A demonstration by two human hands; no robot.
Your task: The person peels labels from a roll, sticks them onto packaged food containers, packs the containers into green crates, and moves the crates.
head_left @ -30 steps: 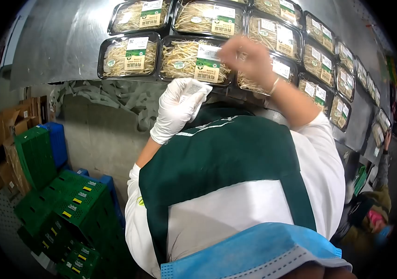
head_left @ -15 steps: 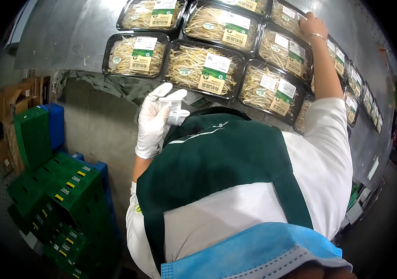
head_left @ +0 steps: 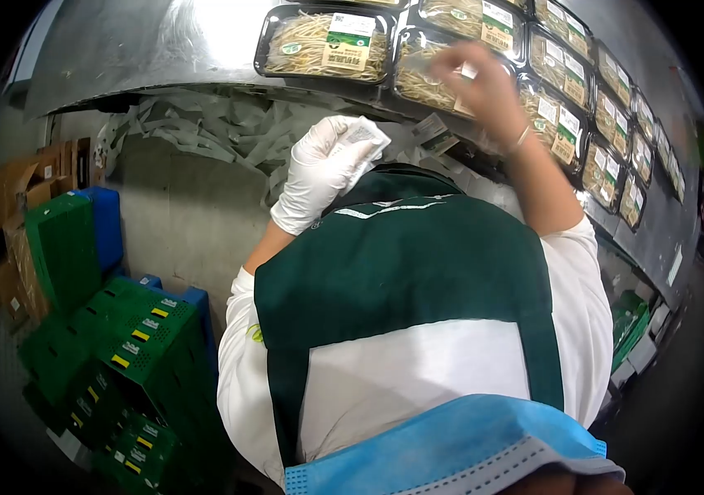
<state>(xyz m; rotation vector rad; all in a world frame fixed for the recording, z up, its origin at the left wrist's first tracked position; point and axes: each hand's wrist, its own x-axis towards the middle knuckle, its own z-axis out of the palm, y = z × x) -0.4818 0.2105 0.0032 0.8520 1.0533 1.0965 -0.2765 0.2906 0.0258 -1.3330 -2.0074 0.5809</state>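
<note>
Sitting well to the left of both hands, cardboard boxes (head_left: 18, 239) stand beside stacked green crates (head_left: 154, 338) and a blue bin (head_left: 104, 227). Nearer, the bare part of a metal table (head_left: 113, 70) stretches to the left of the hands, with pale crumpled strips (head_left: 203, 132) under its edge. The person's left hand (head_left: 319, 169), in a white glove, is closed around a white printed stack (head_left: 367, 139), gripped between thumb and fingers in front of the green apron (head_left: 401, 264). Just beyond it on the table lies a black sprout tray (head_left: 302, 49) with a white, green and tan label. Further right, the bare right hand (head_left: 480, 87) is over the next tray (head_left: 414, 74), partly covering it; the hand is blurred, so whether it grasps anything cannot be told. A band (head_left: 522, 139) circles its wrist. To its right, rows of labelled trays (head_left: 562, 128) continue.
</note>
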